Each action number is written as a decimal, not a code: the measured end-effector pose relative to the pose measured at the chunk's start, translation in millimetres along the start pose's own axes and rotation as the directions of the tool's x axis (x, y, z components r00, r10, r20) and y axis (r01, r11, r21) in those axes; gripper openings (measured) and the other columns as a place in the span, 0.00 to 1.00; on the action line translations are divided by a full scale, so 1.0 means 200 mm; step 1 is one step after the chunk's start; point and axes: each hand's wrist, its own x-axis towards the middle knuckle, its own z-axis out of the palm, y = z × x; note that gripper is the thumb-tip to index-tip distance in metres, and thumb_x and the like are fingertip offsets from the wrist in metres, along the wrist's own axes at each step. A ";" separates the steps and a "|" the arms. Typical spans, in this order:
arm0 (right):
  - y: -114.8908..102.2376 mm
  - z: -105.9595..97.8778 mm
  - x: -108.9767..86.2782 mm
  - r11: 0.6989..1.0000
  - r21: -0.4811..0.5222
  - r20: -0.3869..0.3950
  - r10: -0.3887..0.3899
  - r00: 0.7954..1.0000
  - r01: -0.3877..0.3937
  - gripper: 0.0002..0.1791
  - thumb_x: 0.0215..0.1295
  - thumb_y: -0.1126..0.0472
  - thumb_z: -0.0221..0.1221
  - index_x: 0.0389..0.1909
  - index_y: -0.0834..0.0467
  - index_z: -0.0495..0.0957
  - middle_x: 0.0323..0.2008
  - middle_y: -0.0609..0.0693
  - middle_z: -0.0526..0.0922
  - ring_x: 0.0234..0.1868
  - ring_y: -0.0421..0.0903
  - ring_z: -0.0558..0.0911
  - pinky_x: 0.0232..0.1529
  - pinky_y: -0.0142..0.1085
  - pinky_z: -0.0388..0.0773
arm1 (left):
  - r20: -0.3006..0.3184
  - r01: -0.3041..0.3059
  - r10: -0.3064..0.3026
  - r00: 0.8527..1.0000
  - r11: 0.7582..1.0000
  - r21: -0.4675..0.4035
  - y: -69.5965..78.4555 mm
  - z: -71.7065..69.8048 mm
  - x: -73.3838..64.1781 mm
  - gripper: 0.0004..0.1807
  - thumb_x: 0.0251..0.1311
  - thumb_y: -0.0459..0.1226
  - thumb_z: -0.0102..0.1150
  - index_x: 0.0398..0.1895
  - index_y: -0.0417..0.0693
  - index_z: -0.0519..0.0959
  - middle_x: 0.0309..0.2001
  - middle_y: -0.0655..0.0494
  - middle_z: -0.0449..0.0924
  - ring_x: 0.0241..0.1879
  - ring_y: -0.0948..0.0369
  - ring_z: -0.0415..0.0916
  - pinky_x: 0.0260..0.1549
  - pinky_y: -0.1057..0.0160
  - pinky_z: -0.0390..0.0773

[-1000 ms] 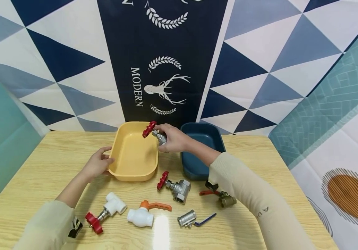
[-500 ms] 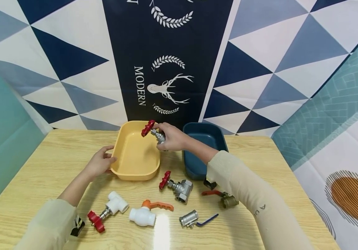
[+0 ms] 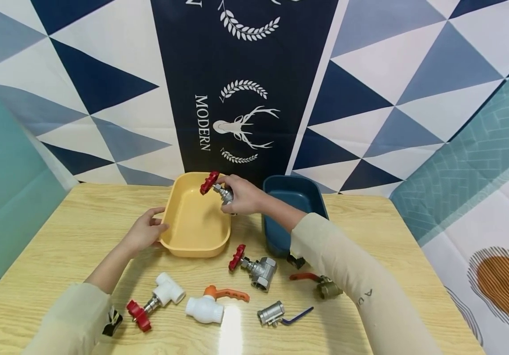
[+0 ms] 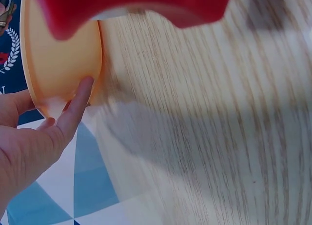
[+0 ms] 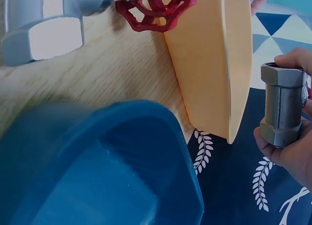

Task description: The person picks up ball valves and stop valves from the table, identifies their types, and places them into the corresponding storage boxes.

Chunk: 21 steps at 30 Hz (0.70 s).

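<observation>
My right hand (image 3: 244,195) holds a metal gate valve (image 3: 225,193) with a red handwheel (image 3: 209,183) above the right rim of the yellow bin (image 3: 197,250). In the right wrist view, the valve's grey body (image 5: 282,105) sits between thumb and fingers. At the bin's left side, my left hand (image 3: 144,230) grips the rim. The left wrist view shows that hand (image 4: 34,142) with digits on both sides of the bin's wall (image 4: 63,54). A second metal gate valve (image 3: 261,272) with a red wheel lies in front of the bins.
A dark blue bin (image 3: 294,197) stands right of the yellow one, partly behind my right forearm. Nearer lie a white valve with red wheel (image 3: 165,290), a white ball valve (image 3: 205,308), a blue-handled metal valve (image 3: 272,313) and a brass valve (image 3: 327,287).
The head view has shifted slightly, so the scene slides right. My right hand has carried the valve a little left relative to the yellow bin. My left hand stays on the rim.
</observation>
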 end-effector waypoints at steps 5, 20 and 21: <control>0.00 0.00 0.03 1.000 0.003 0.007 0.002 1.000 -0.002 0.37 0.50 0.56 0.64 0.64 0.56 0.65 0.51 0.53 0.71 0.45 0.46 0.72 0.43 0.34 0.75 | -0.002 -0.003 0.003 1.000 1.000 -0.005 0.00 0.00 0.00 0.32 0.68 0.33 0.44 0.71 0.36 0.45 0.56 0.31 0.62 0.36 0.59 0.78 0.36 0.54 0.84; -0.01 0.04 0.08 1.000 0.003 0.021 0.008 1.000 -0.008 0.35 0.50 0.56 0.64 0.61 0.54 0.67 0.48 0.51 0.73 0.44 0.45 0.73 0.43 0.33 0.75 | -0.011 -0.011 0.011 1.000 1.000 -0.028 -0.02 0.00 0.01 0.32 0.68 0.32 0.44 0.71 0.36 0.46 0.56 0.29 0.63 0.36 0.58 0.79 0.36 0.54 0.84; -0.01 0.05 0.08 1.000 0.008 0.020 0.007 1.000 -0.007 0.35 0.50 0.56 0.64 0.61 0.54 0.67 0.48 0.52 0.73 0.44 0.45 0.73 0.43 0.33 0.75 | -0.012 -0.011 0.011 1.000 1.000 -0.028 -0.02 0.00 0.01 0.32 0.68 0.32 0.44 0.71 0.36 0.46 0.56 0.29 0.63 0.36 0.58 0.79 0.36 0.54 0.84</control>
